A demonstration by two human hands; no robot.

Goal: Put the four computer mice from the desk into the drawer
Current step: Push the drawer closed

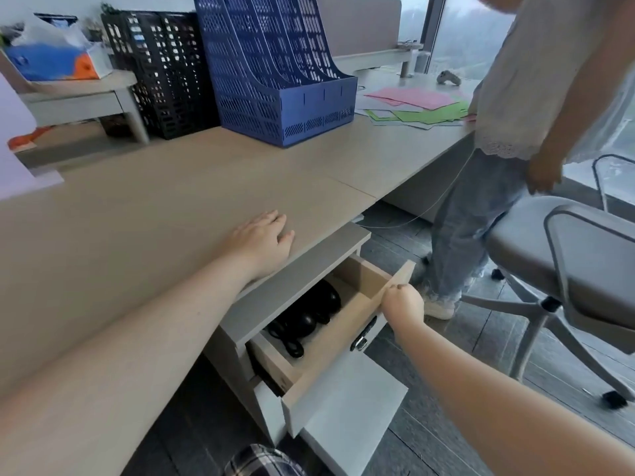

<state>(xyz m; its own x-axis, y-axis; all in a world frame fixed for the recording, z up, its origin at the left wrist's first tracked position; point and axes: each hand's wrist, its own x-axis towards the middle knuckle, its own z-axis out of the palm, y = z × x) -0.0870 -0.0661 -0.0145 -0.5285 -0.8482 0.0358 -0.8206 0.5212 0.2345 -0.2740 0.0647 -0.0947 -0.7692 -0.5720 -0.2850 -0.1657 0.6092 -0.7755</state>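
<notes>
1. My left hand lies flat, fingers spread, palm down on the counter near its front edge, holding nothing.
2. My right hand is closed on the top edge of the drawer front, below the counter.
3. The drawer stands partly open. Black mice lie bunched inside it with coiled black cords; I cannot count them, as the cabinet top hides part of the drawer.
4. A lower white drawer also juts out under the open one.
5. At the back of the counter stand a blue file rack and, to its left, a black rack. Pink and green papers lie spread farther right.
6. Another person stands close on the right, against the counter's edge, just beyond the drawer.
7. A grey chair sits beside that person, near my right arm.
</notes>
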